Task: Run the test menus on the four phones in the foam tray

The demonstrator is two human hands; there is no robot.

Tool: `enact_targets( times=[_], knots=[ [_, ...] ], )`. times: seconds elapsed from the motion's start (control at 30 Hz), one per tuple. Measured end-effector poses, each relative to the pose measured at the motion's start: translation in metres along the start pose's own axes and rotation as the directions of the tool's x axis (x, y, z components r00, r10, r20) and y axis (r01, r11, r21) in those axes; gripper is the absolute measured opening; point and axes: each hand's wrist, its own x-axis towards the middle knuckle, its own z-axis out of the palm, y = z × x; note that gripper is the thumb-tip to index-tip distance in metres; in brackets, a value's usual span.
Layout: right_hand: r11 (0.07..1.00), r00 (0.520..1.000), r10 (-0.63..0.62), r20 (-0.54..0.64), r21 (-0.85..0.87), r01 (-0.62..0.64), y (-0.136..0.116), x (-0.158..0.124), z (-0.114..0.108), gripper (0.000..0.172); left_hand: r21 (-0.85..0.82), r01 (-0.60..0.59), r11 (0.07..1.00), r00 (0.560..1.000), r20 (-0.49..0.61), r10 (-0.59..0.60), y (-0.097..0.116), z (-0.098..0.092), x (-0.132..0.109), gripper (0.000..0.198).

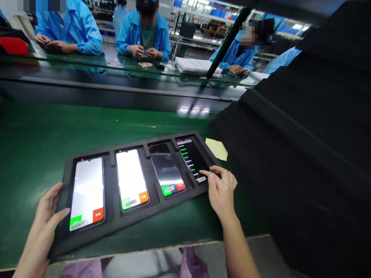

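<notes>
A black foam tray (111, 220) lies tilted on the green table, with several smartphones in its slots. My left hand (48, 216) grips its left edge, thumb on top. The leftmost phone (87, 189) and the phone beside it (130, 175) show white screens with green and red or orange boxes at the bottom. A third phone (166, 168) has a dark grey screen with similar boxes. On the rightmost phone (189, 156) is a black screen with green and white lines. My right hand (222, 187) holds nothing; its index finger is stretched over that phone's lower screen, apparently touching it.
A yellow paper note (217, 149) lies beyond the tray's right corner. Stacked black foam trays (304, 146) rise at the right. Behind a dark conveyor strip (116, 90), people in blue jackets (84, 27) sit at a bench with a white stack (197, 66) on it.
</notes>
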Motion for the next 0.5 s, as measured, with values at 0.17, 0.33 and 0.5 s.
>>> enact_targets(
  times=[0.17, 0.33, 0.5],
  knots=[
    [1.0, 0.996, -0.019, -0.083, -0.003, 0.019, 0.002, -0.01, 0.0, 0.046, 0.134, 0.08, 0.988, 0.997, -0.007, -0.079, 0.005, -0.002, -0.015, 0.06],
    [1.0, 0.996, -0.017, -0.093, 0.01, 0.018, 0.005, -0.018, 0.001, 0.045, 0.2, 0.067, 0.978, 0.998, -0.012, -0.066, 0.004, -0.003, -0.022, 0.063],
    [0.999, 0.995, -0.025, -0.094, 0.022, 0.027, 0.002, -0.019, 0.001, 0.043, 0.268, 0.001, 0.963, 1.0, -0.018, 0.004, -0.003, -0.003, -0.018, 0.066]
  ],
)
